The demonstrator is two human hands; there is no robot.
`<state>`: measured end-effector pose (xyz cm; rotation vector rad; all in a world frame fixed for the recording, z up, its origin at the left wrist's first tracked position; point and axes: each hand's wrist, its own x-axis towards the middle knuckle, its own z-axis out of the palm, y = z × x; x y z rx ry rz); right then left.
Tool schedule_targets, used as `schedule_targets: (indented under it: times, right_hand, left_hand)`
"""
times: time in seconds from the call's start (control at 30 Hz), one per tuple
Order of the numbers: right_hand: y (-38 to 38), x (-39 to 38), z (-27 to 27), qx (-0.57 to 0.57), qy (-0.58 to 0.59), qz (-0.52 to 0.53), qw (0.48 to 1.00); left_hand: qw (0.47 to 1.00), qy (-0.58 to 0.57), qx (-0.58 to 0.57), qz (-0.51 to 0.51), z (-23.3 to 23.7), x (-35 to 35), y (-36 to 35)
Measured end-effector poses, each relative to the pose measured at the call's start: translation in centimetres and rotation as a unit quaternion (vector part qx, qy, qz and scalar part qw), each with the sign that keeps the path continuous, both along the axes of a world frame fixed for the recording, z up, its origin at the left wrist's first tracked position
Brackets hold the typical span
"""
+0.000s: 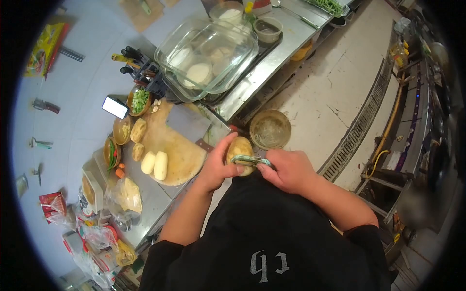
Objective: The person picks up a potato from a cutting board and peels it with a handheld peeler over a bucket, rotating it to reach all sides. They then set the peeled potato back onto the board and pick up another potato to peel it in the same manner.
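My left hand (213,169) is wrapped round a brown-skinned potato (239,145) in front of my body. In my right hand (292,170) is a peeler (250,159) with a greenish handle, its head lying across the potato. Just beyond the potato, lower down, stands a round container (270,130) with what look like peelings in it. On the wooden cutting board (187,154) to the left lie two pale peeled potatoes (160,166). Beside them, at the board's edge, are two unpeeled potatoes (139,130). A cleaver (187,122) rests flat on the board.
Glass dishes (208,58) stand on the counter ahead, near a knife rack (143,72). Bowls of chopped greens (140,100) and chillies (112,153) line the board's far side, with a lit phone (115,106). Plastic bags (102,237) crowd the lower left. A floor drain (357,126) runs at right.
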<state>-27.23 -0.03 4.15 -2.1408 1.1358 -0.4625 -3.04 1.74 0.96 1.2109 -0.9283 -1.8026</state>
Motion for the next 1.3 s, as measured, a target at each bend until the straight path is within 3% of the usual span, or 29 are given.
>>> schedule_targets:
  times: [0.1,0.2,0.23,0.33,0.57,0.7,0.77,0.87,1.0,1.07,1.1,1.2,1.3]
  right_hand:
    - [-1.0,-0.3,-0.5,0.089,0.034,-0.028,0.995]
    - [-2.2,-1.7,-5.1,0.174,0.069,-0.065,0.98]
    - [-1.8,-1.9,-5.9,0.204,-0.016,-0.069,0.976]
    - [-1.0,-1.4,-4.6,0.303,-0.099,-0.105,0.942]
    - [-0.1,-0.2,0.0,0.104,-0.078,0.027,0.991]
    - [-1.6,-0.9,-3.3,0.156,-0.011,-0.05,0.986]
    - [-2.7,-1.4,-5.7,0.294,0.01,-0.051,0.954]
    - [-1.4,-1.1,-7.0,0.298,-0.069,-0.064,0.95]
    - [-0.8,-0.8,-3.7,0.258,-0.081,-0.134,0.953]
    - [-0.1,-0.8,-1.3,0.106,-0.078,-0.011,0.991]
    - [0.0,-0.6,0.0,0.099,-0.052,0.014,0.994]
    - [-0.7,-0.6,-1.0,0.12,-0.016,-0.038,0.992]
    - [-2.2,-1.5,-4.3,0.228,-0.01,-0.072,0.971]
  left_hand:
    - [0.999,0.017,-0.002,-0.031,0.4,0.4,0.0]
    - [0.996,0.058,-0.021,-0.066,1.1,0.7,-0.1]
    - [0.993,0.077,-0.036,-0.085,1.2,0.8,0.0]
    - [0.997,0.065,-0.027,-0.034,0.9,0.5,-0.1]
    - [0.996,0.087,-0.011,0.003,0.2,0.3,-0.1]
    - [0.991,0.106,-0.051,-0.061,-0.1,1.1,0.0]
    - [0.987,0.118,-0.069,-0.083,0.3,1.0,0.1]
    - [0.982,0.151,-0.08,-0.086,0.8,0.9,0.0]
    - [0.987,0.133,-0.065,-0.06,0.1,1.0,-0.5]
    - [0.989,0.121,-0.066,-0.056,0.2,1.0,-0.2]
    - [0.99,0.116,-0.061,-0.06,0.5,0.9,-0.3]
    - [0.987,0.132,-0.062,-0.072,0.8,0.8,-0.4]
    - [0.984,0.145,-0.066,-0.077,0.8,1.0,-0.1]
